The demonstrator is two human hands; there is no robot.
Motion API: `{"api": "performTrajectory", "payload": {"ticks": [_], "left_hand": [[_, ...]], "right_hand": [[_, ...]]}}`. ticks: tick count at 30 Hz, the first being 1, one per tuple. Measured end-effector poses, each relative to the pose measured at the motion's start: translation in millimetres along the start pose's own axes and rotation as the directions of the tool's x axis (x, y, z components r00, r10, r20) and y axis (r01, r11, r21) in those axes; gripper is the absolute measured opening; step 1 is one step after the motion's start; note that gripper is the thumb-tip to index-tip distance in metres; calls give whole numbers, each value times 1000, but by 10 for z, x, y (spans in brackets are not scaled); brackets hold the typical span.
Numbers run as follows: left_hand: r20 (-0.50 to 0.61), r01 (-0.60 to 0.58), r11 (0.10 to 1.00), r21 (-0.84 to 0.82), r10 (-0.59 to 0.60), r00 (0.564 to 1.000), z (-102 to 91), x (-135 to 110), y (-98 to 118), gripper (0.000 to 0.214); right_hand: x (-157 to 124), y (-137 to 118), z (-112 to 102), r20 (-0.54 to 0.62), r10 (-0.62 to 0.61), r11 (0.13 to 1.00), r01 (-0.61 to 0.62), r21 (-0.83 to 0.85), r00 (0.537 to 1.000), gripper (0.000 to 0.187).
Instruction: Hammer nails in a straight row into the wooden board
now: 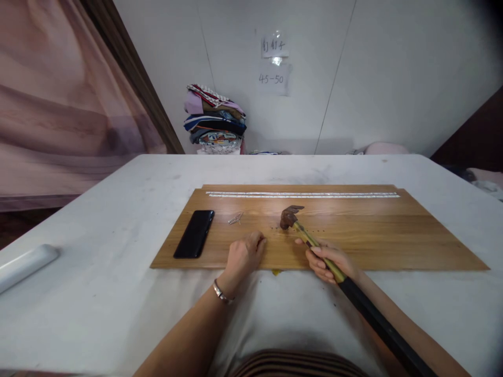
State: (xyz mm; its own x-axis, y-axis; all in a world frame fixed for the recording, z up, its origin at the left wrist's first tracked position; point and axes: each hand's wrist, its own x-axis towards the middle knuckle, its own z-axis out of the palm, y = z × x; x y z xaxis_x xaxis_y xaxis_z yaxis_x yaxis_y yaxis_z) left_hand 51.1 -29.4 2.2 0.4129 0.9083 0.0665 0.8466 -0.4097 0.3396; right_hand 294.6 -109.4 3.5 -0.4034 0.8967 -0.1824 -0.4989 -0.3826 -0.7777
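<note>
My right hand (330, 262) is wrapped round the handle of a claw hammer (336, 272), partway up towards its rusty head. The hammer's head is over the middle of a wooden board (393, 235), by a row of small dark spots; whether these are nails or holes I cannot tell. My left hand (244, 254) rests on the board's near part, left of the hammer, with its fingers curled in. Anything inside them is hidden. A small pile of nails (236, 219) lies beyond it to the left.
A black phone (194, 234) lies on the board's left side. Two white measuring strips (302, 195) run along its far side. The board lies on a white-covered table (98, 220). A white rounded object (29, 264) is at far left, and folded cloths (215, 120) are stacked behind.
</note>
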Motion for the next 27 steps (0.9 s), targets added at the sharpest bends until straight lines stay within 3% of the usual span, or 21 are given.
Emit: {"api": "performTrajectory", "payload": {"ticks": [27], "left_hand": [[23,5,1000,5,-5,1000,-48,-7,24,20]], "right_hand": [[26,19,-4,3,3,1000,-3,-14,1000,44]]}}
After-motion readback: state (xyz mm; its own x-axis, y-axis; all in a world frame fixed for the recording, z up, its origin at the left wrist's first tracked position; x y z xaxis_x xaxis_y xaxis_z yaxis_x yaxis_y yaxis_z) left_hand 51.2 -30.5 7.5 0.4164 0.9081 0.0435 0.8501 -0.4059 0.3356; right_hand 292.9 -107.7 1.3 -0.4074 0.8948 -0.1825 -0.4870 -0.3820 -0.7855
